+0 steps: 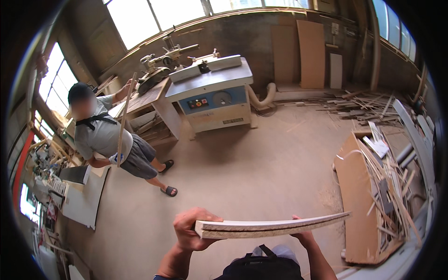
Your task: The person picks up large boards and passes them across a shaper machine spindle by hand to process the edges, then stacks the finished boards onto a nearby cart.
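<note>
A long, white-faced particle board [266,228] lies across in front of my body, its raw edge toward me. A dark line runs along that edge, and I cannot tell whether it is a groove or the gap between two stacked boards. My left hand [187,227] is wrapped around the left end, thumb side on top. Farther right, my right hand [304,235] grips the board, with fingertips showing over the far edge and the rest partly hidden behind it.
At the left, another person [105,123] holds a long wooden strip [125,116]. A blue-and-grey woodworking machine [214,98] stands ahead, with a workbench [147,98] beside it. A wooden bin [357,196] full of offcuts is on the right; a scrap pile [359,107] lies behind it.
</note>
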`<state>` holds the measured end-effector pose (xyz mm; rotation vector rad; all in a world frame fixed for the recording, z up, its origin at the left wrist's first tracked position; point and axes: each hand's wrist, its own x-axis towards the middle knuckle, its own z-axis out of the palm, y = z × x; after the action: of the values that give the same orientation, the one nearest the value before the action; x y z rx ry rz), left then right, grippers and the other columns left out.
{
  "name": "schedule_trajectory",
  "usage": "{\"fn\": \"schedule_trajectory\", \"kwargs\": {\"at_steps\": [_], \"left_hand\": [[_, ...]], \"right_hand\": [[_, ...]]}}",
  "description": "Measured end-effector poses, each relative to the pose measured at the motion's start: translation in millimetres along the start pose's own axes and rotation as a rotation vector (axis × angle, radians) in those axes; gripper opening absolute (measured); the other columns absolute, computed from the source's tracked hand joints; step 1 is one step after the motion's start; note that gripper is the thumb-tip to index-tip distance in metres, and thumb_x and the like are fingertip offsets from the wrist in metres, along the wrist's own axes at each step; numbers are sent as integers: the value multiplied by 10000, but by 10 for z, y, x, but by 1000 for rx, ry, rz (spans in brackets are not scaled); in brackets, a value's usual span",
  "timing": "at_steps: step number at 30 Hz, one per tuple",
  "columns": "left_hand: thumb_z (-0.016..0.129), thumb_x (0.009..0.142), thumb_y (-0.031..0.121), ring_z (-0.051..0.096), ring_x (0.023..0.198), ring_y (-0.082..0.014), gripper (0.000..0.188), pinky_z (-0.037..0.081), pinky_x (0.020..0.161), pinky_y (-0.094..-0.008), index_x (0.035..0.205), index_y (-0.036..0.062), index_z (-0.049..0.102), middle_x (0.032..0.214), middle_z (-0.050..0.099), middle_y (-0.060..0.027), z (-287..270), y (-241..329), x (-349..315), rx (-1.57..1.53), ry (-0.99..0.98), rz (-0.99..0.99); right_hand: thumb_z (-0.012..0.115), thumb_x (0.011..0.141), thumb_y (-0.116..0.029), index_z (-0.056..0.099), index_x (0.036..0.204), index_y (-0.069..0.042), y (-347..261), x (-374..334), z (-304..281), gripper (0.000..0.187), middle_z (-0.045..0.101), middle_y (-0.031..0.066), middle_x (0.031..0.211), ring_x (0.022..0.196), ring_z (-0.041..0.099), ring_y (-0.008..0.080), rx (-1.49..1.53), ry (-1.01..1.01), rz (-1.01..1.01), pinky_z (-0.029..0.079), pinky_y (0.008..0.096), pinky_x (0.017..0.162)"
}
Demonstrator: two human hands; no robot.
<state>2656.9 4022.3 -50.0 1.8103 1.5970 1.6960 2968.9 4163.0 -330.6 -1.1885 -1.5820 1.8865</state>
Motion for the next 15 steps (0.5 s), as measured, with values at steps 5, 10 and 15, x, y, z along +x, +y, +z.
{"fn": "schedule_trajectory", "kwargs": {"at_steps": [5, 10, 15], "left_hand": [[799, 601, 132, 608, 532, -156, 199, 457, 521, -248, 703, 44, 652, 651, 658, -74, -51, -534, 722, 153, -1, 55], [881, 547, 131, 615, 546, -137, 321, 467, 534, -242, 749, 6, 666, 635, 645, -80, 67, -974, 1504, 194, 75, -130], [847, 638, 114, 599, 714, -86, 351, 493, 637, -241, 886, -29, 644, 803, 669, -59, 40, -1321, 2651, 218, 209, -290]], "right_hand": [[567, 898, -164, 621, 1055, 19, -251, 1443, 98, 247, 645, 140, 1071, 1053, 599, 267, 71, -260, -793, 459, 363, 926], [743, 765, -152, 648, 986, -58, -606, 2340, 98, 258, 668, 62, 923, 882, 618, 185, -207, -255, -413, 501, 332, 767], [814, 683, -159, 625, 1018, -34, -1318, 3318, 9, 404, 636, 71, 941, 881, 583, 174, -64, -463, -279, 494, 347, 759]]}}
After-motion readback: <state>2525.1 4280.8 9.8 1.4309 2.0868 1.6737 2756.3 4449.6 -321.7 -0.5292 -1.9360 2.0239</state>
